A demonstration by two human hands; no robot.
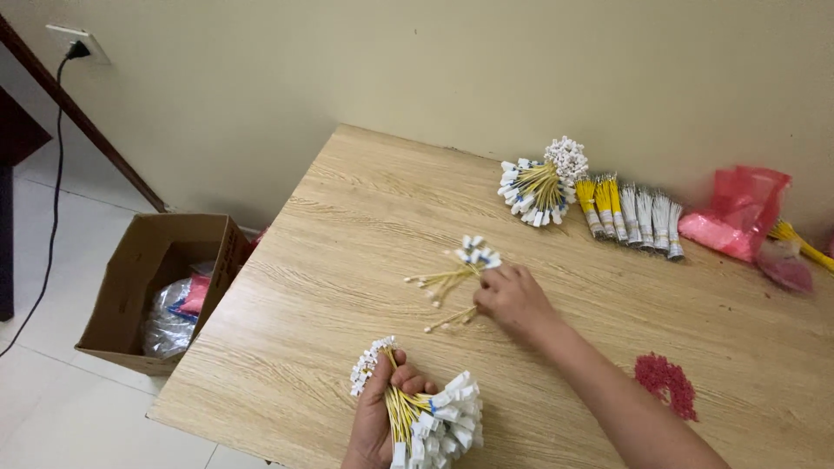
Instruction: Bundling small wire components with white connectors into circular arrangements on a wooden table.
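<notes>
The left hand (382, 417) clamps a bundle of yellow wires (417, 412) upright at the desk (347, 217) edge; beyond it, right hand (512, 300) fingers pinch loose wires (456, 274), gathering more.

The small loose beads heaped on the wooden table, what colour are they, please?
Red, head view.

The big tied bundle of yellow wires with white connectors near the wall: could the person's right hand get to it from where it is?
Probably yes. The right hand rests on a small loose bunch of yellow wires, and only bare wooden table lies between it and the big tied bundle of yellow wires; nothing blocks the way.
</notes>
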